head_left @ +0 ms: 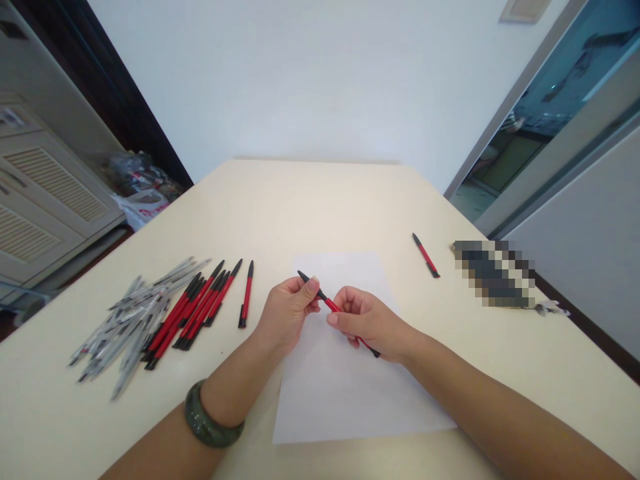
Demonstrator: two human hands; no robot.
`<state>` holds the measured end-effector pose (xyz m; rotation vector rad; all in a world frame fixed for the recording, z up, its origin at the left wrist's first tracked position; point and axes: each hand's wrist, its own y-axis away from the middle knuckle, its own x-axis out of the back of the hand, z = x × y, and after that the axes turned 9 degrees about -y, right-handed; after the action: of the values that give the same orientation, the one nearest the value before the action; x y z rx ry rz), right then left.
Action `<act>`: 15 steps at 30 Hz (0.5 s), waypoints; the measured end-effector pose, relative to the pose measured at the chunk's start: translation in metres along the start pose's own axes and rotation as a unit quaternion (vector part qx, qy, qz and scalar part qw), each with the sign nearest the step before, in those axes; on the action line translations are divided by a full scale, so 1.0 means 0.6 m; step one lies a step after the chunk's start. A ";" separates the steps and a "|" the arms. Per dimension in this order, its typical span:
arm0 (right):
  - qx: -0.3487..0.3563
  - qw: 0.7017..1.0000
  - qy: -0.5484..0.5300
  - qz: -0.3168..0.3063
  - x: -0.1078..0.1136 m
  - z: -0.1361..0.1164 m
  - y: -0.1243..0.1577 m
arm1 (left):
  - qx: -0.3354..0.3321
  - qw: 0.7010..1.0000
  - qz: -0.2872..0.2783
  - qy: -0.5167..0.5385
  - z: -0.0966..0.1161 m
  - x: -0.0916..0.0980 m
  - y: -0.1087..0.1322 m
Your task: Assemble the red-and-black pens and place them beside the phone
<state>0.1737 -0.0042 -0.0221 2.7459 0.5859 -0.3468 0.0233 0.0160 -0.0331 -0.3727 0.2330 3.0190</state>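
Observation:
Over a white sheet of paper (pixel 350 400), both hands grip one red and black pen (pixel 331 305), which slants down to the right. My left hand (pixel 285 312) pinches its black tip section between thumb and fingers. The red barrel is in my right hand (pixel 375 318), and the black end pokes out below the palm. Left of the paper, a single red pen (pixel 247 293) lies apart from a pile of red and black pens (pixel 187 313). Against that pile is a heap of thin clear refills or pen parts (pixel 125 327), partly overlapping it.
Another red pen (pixel 425 255) rests on the cream table (pixel 320 207), right of the paper. Farther right, a blurred-out flat object (pixel 495 275) with a strap lies near the table edge. A white wall (pixel 310 80) stands behind; plastic bags (pixel 145 203) sit beyond the left edge.

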 end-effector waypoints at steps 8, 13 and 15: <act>-0.041 0.998 -0.019 -0.036 -0.006 -0.005 0.003 | -0.005 1.000 -0.015 0.006 0.001 0.000 0.001; -0.029 0.999 -0.012 -0.012 -0.006 -0.006 0.001 | -0.012 0.999 -0.033 0.007 0.002 0.001 0.003; -0.023 1.000 -0.019 0.002 -0.006 -0.006 0.000 | -0.008 0.999 -0.054 0.006 0.004 -0.001 0.004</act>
<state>0.1710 -0.0044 -0.0178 2.6904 0.5708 -0.3797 0.0231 0.0138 -0.0304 -0.3911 0.1837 2.9158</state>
